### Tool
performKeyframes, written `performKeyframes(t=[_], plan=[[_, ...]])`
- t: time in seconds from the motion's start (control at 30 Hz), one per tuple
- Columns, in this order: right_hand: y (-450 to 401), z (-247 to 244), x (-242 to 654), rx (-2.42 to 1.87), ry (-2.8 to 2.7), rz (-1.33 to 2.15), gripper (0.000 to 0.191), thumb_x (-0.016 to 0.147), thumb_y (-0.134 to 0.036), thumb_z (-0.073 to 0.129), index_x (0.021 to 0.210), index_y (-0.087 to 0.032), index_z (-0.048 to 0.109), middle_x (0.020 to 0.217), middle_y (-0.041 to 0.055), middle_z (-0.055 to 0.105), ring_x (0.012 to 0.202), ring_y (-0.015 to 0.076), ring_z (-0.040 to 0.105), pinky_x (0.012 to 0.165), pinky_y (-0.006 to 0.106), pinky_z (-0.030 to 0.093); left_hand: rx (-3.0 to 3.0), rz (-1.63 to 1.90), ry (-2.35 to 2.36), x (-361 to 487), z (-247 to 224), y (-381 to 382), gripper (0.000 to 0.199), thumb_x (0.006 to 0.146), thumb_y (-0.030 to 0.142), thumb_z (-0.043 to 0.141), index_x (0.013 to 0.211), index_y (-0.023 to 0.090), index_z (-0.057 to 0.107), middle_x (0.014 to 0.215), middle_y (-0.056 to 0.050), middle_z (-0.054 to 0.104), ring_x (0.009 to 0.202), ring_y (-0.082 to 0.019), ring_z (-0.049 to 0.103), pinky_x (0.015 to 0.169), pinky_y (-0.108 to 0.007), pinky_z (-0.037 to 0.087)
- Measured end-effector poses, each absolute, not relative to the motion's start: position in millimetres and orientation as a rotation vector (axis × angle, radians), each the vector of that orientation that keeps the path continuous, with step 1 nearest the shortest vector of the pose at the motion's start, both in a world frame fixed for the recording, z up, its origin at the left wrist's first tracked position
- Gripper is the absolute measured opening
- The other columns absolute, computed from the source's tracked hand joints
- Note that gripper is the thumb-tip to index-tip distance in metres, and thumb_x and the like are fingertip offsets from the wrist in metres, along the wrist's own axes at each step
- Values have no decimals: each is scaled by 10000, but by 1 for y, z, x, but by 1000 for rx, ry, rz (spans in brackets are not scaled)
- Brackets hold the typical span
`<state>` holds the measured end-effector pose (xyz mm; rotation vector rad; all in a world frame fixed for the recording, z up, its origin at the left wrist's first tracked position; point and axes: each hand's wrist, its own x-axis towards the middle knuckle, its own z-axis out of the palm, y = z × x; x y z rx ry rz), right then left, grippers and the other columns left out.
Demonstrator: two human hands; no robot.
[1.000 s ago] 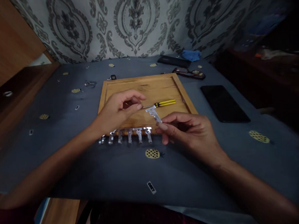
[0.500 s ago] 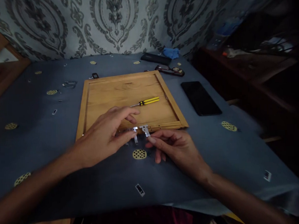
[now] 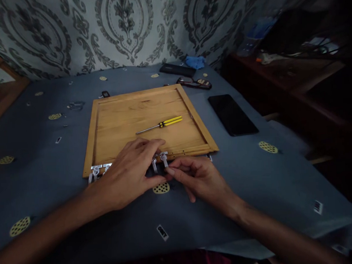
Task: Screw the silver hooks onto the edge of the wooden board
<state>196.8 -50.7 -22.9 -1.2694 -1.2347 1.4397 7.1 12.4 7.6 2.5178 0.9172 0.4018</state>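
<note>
Desk [image 3: 194, 228]: blue-grey cloth. Right hand [image 3: 199, 175] pinches shiny metal bracket [image 3: 164, 158] at near edge of grained, raised-rim wooden board [image 3: 134, 108]; left hand [image 3: 131, 169] loosely spread over bracket row [image 3: 96, 169]. Screwdriver [image 3: 169, 121]: yellow-black handle, steel shaft now fully uncovered.

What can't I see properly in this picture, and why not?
All in the head view:
- How many metal brackets line the board's front edge: the left hand covers part of the row.
- The lower end of the rightmost bracket: the fingers of the right hand hide it.
- What the little silvery things at the far left are: too small.
- Writing on the black case: too small and dim.
</note>
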Motion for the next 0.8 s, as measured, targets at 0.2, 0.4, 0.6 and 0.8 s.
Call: performKeyframes(t=[0.2,0.4,0.6,0.8], plan=[[-49,-22,198,-1285,-1250,1448,293,795,-488,729,763,-197,706,655,-15,672,374,45,422,279,161,324,2527,368,966,10,7,12,627,775,393,779,1293,262,452,1231,-103,656,1174,-313,589,967,-479,480],[-49,-21,199,-1284,-1298,1414,201,842,-364,658,742,-198,712,670,-15,668,404,41,441,290,153,312,2523,372,983,12,6,11,590,798,412,752,1289,253,466,1196,-102,685,1188,-333,584,980,-506,465],[-50,-20,199,-1348,-1224,1489,216,804,-395,676,746,-187,688,652,-15,641,380,49,427,277,163,338,2516,349,1037,15,9,10,537,804,406,739,1253,246,492,1167,-102,693,1165,-354,589,963,-525,469],[-51,-21,200,-1322,-1326,1445,293,872,-417,589,729,-168,649,661,-13,639,368,36,487,366,167,371,2533,312,1204,20,13,4,559,777,376,765,1252,211,521,1142,-110,690,1093,-347,619,935,-515,501]])
